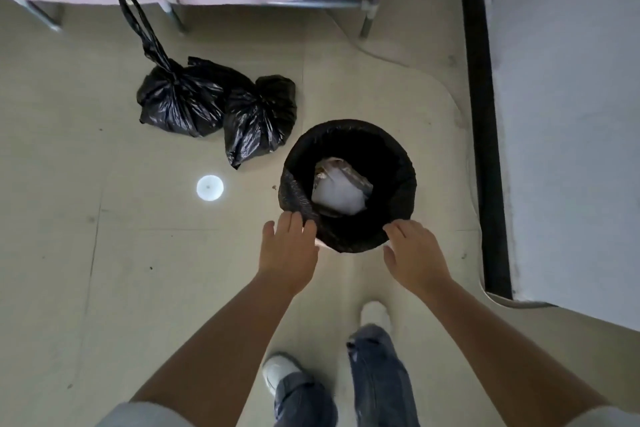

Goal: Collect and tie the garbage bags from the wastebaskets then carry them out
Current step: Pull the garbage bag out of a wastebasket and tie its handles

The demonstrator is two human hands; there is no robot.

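Both our hands, the left hand (289, 246) and right hand (414, 253), reach with relaxed fingers to the near rim of the bin liner (401, 184), gripping nothing yet, likely to peel it free, while two tied bags (214, 104) wait on the floor (104, 253) nearby.

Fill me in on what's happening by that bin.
A person stands over a round wastebasket lined with a black plastic bag, left hand and right hand reaching to the liner's near rim. Pale crumpled rubbish sits inside. Two tied black garbage bags lie on the floor beyond.
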